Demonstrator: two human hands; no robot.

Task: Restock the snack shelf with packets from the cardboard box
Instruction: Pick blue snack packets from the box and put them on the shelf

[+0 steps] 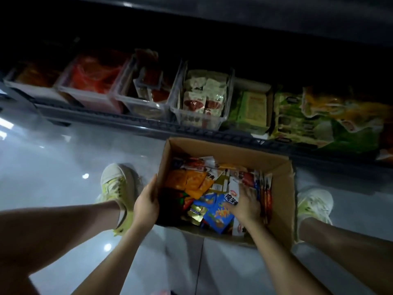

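An open cardboard box point(282, 188) stands on the floor between my feet, filled with mixed snack packets: orange ones point(189, 182), blue ones point(219, 216), red and white ones point(246, 177). My left hand point(146, 204) grips the box's left wall near its top edge. Inside the box, my right hand point(246, 201) lies with fingers spread on a white packet with blue print point(232, 195); whether it grips the packet is unclear. The low snack shelf point(148, 122) runs just beyond the box.
Clear bins line the shelf: orange and red packets on the left point(93, 77), white-and-red packets in the middle bin point(204, 94). Green packs point(253, 107) and large green-yellow bags point(319, 116) lie to the right. My pale yellow shoes point(117, 184) point(314, 203) flank the box on glossy floor.
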